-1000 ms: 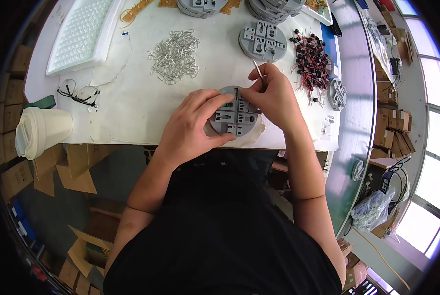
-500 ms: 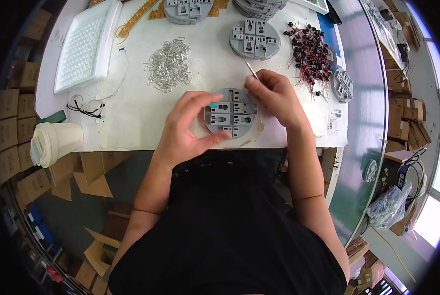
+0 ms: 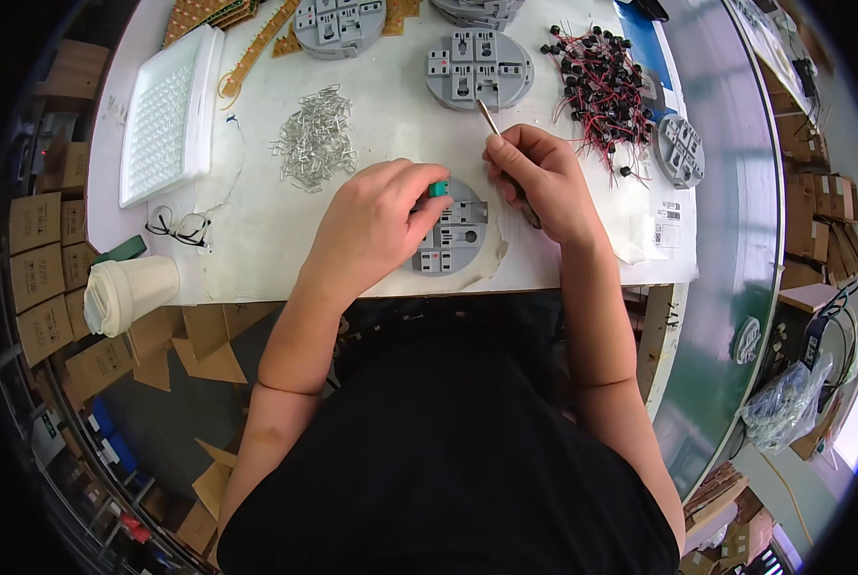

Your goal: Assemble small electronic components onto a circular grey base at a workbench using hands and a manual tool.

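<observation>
Between the thumb and fingers of my left hand [image 3: 376, 220], a small green block [image 3: 438, 189] is pinched just above a round grey base [image 3: 463, 251]. That base lies near the table's front edge, with raised rectangular blocks and slots on its face. The left hand hides its left part. To the right of the base, my right hand [image 3: 549, 182] is closed round a slim metal tool [image 3: 488, 117]. Its silver end points up and away; its darker end sticks out below the palm. My fingers cover the middle of it.
Beyond the hands are another round grey base [image 3: 479, 72], a pile of bent metal clips [image 3: 315, 139] and black parts with red wires [image 3: 597, 86]. A white tray [image 3: 170, 115], glasses [image 3: 178, 226] and a lidded cup [image 3: 132, 292] stand to the left. One grey base [image 3: 679, 151] lies at right.
My left hand has gone from spread over the base to pinching the green block. The right hand still grips the tool, more of which now shows below the palm. The view has shifted slightly.
</observation>
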Motion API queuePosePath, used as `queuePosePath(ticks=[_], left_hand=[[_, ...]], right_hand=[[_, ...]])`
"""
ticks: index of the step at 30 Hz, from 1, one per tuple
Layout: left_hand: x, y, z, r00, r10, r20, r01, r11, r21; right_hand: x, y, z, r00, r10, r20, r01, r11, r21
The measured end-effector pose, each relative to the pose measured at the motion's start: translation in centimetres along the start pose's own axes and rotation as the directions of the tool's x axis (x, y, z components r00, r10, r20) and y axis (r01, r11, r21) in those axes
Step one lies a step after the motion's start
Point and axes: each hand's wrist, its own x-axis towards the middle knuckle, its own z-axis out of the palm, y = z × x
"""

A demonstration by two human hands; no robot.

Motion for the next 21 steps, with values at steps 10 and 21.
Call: queuePosePath(ticks=[10,21], left_hand=[[-0.8,0.0,1.6,0.992,0.091,-0.092,-0.071,0.977,0.199],[-0.3,2.1,1.9,0.911,0.142,-0.388,-0.117,0.989,0.087]], right_hand=[[-3.2,-1.6,-3.8,0.917,-0.332,-0.222,0.184,0.844,-0.504],[-5.3,-2.0,-1.5,0.874,-0.477,-0.091,0.254,0.61,-0.75]])
